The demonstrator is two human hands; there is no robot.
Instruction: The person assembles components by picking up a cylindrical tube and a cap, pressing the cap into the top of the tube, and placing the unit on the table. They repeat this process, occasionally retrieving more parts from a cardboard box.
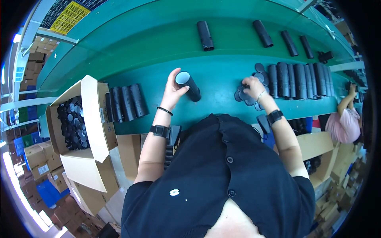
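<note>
My left hand (174, 91) is wrapped round a black tube (192, 90) that stands tilted over the green bench. The tube's upper end is open and shows a pale inner wall. On the right, my right hand (253, 86) reaches into a loose pile of flat round black caps (260, 68), its fingers bent and drawn together over them. Whether a cap is between those fingertips is hidden. Right beside the pile, several black tubes (302, 81) lie side by side in a row. Another short row of black tubes (127, 102) lies to the left of my left hand.
An open carton (95, 115) full of black caps (73, 123) stands at the left bench edge. Separate black tubes (205, 35) rest on the green conveyor belt (166, 35) beyond the bench. Another open carton (317, 148) is by my right elbow. A co-worker in pink (344, 126) works far right.
</note>
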